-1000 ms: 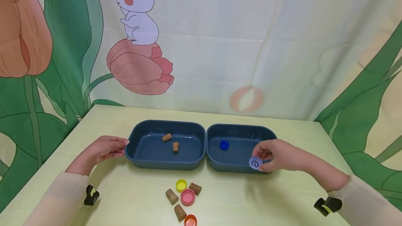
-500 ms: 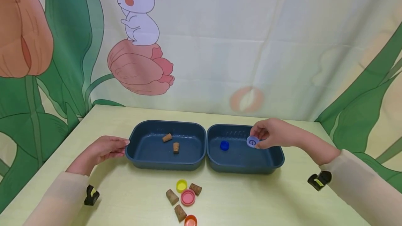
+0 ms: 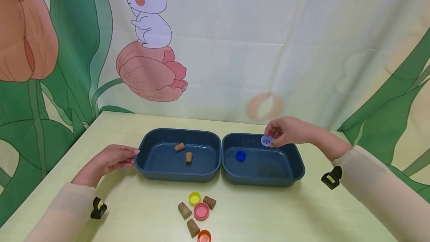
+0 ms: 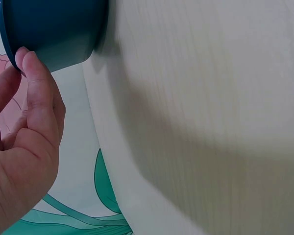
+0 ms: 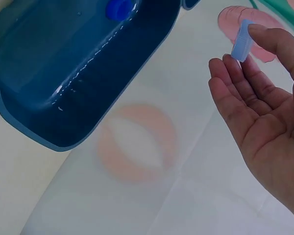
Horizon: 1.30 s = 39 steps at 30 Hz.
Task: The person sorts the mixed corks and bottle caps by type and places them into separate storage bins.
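Purple cap (image 3: 267, 140) held in the right hand (image 3: 290, 130), raised at the far side of the right tray (image 3: 262, 180).
Right grip is clamped on the cap between thumb and fingertips; in the right wrist view the cap is clear of the tray. Left hand (image 3: 115, 156) has its grip closed on the rim of the left tray (image 3: 179, 178), at its outer end. Both trays are dark blue and sit end to end on the table (image 3: 262, 216). Right tray contains a blue cap (image 3: 240, 155); left tray contains two corks (image 3: 189, 158). Grouped before the trays: a yellow cap (image 3: 194, 198), a pink cap (image 3: 201, 211), three corks (image 3: 184, 210) and an orange cap (image 3: 204, 236), the last cut off by the lower edge of view.
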Available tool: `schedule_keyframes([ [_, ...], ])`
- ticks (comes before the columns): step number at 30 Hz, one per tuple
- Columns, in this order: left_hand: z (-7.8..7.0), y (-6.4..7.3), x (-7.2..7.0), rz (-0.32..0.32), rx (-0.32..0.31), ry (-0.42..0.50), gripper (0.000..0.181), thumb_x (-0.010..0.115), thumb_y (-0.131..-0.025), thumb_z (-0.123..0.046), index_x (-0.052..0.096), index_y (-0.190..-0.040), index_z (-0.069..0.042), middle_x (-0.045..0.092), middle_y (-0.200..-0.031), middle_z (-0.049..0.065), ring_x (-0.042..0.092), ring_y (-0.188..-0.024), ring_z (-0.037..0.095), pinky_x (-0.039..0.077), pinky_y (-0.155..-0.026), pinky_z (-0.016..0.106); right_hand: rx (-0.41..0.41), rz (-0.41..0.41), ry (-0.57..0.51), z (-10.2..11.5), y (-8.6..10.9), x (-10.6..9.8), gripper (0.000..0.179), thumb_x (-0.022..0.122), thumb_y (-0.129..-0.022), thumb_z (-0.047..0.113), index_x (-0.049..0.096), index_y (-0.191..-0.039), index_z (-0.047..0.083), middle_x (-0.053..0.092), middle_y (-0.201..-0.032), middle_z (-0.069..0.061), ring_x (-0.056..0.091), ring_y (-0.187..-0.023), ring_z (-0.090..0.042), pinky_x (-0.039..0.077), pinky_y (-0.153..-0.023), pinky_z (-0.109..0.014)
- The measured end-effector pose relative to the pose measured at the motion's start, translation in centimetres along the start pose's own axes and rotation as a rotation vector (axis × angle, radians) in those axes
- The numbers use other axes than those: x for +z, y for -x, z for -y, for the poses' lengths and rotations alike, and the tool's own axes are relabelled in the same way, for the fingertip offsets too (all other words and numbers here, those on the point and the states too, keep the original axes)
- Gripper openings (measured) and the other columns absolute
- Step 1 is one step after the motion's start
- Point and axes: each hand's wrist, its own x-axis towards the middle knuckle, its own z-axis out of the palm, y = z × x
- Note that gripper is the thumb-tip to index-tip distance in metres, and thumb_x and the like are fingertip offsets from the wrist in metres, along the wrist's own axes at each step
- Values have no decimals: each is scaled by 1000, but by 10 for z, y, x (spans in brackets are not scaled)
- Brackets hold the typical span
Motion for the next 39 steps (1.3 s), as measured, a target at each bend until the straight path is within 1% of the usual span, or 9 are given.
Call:
schedule_keyframes([
  [5,0,0,0,4,4,6,39,58,-104,-16,60,-129,14,71,-76,-9,68,-70,2,61,-70,17,19,-3,17,-9,-13,0,23,75,-90,11,68,-108,-3,73,-95,-10,63,-85,-13,58,-77,-23],
  [9,0,0,-1,-4,-3,7,39,58,-104,-15,59,-129,15,71,-76,-8,68,-70,3,61,-69,17,10,-5,36,-16,-24,2,23,76,-89,12,69,-106,-2,72,-94,-10,62,-84,-13,56,-77,-22],
  [15,2,-1,0,-10,-8,-4,41,59,-105,-16,58,-130,15,71,-76,-8,68,-70,3,61,-69,17,6,6,39,-21,-37,4,23,76,-88,11,68,-105,-3,71,-93,-11,61,-84,-14,55,-79,-25],
  [20,2,-1,0,-7,-13,-3,41,58,-105,-16,57,-131,16,71,-76,-8,68,-70,3,61,-69,17,4,6,31,-30,-45,8,24,77,-88,10,68,-105,-5,70,-93,-12,60,-84,-15,54,-79,-24],
  [25,0,1,-1,-6,-10,-3,42,58,-105,-16,56,-132,16,71,-76,-8,68,-70,3,61,-69,17,2,26,6,-41,-53,14,25,77,-87,9,69,-105,-6,71,-93,-13,61,-83,-13,54,-78,-22],
  [30,0,0,-1,-7,-9,-8,43,58,-105,-16,55,-132,17,71,-76,-8,68,-71,3,61,-69,17,9,38,20,-47,-58,19,25,77,-86,10,69,-104,-5,72,-94,-13,62,-84,-13,56,-79,-23],
  [36,0,1,-1,-11,-11,-18,44,58,-105,-16,54,-133,18,71,-76,-8,68,-71,3,61,-69,17,42,76,41,-49,-64,23,25,76,-86,12,69,-105,-3,72,-95,-11,62,-85,-13,55,-78,-23],
  [39,-1,1,-1,-12,-12,-17,44,58,-105,-16,54,-133,18,71,-76,-8,68,-70,3,61,-69,17,46,92,53,-52,-68,24,25,76,-87,12,68,-105,-3,71,-95,-11,62,-85,-13,55,-78,-24],
])
